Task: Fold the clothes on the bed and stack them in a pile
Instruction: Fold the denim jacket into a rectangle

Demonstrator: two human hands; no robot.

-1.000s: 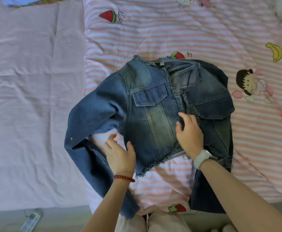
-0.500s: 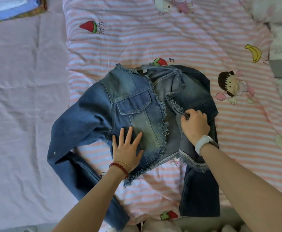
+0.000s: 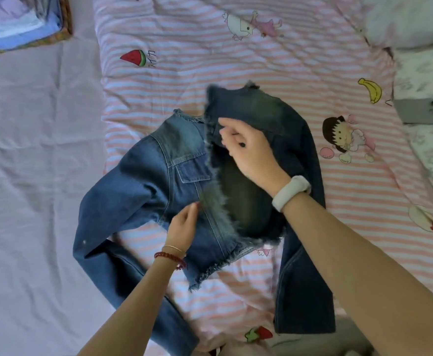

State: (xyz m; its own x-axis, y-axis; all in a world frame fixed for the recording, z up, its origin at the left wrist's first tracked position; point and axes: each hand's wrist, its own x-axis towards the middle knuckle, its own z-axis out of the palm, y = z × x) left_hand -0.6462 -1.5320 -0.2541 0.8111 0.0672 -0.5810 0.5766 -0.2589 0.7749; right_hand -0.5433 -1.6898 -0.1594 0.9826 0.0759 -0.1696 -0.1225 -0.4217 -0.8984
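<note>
- Your right hand [image 3: 248, 152] is pinching the denim jacket's [image 3: 159, 186] right front panel, lifting it.
- Your left hand [image 3: 183, 228] is resting loosely curled on the near left panel.

Home bedroom: bed w/ pink-striped cartoon quilt [image 3: 236, 62] over a lilac sheet [image 3: 30, 150], pillow [image 3: 410, 19] at 1 o'clock, phone [image 3: 423, 111] at 3 o'clock, folded clothes stack [image 3: 17, 21] at 11 o'clock.

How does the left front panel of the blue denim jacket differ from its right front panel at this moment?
The left front panel lies flat on the bed; the right front panel is lifted. The left hand rests on its panel; the right hand pinches its panel's edge. Both have frayed edges.
</note>
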